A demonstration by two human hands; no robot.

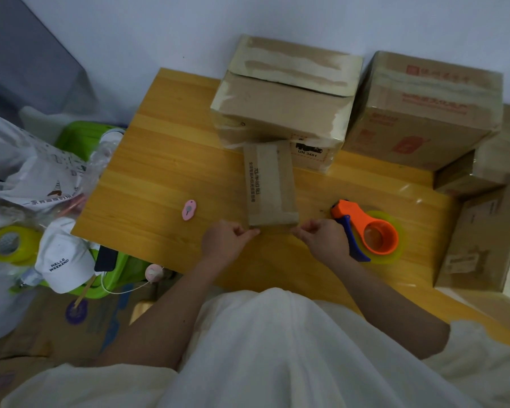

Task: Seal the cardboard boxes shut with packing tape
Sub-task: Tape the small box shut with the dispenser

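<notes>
A small flat cardboard box (270, 184) with printed text lies on the wooden table (165, 172), its near end facing me. My left hand (227, 242) pinches at the box's near left corner. At the near right corner my right hand (321, 238) pinches with curled fingers; a strip of clear tape seems stretched between the hands, though it is barely visible. An orange and blue tape dispenser (365, 231) with a yellowish roll lies just right of my right hand.
Two large taped cardboard boxes (283, 113) (424, 113) stand at the back, several more boxes (477, 231) at the right. A pink box cutter (189, 209) lies left of the small box. A spare tape roll (9, 244), white cap (64, 260) and bags sit off the table's left.
</notes>
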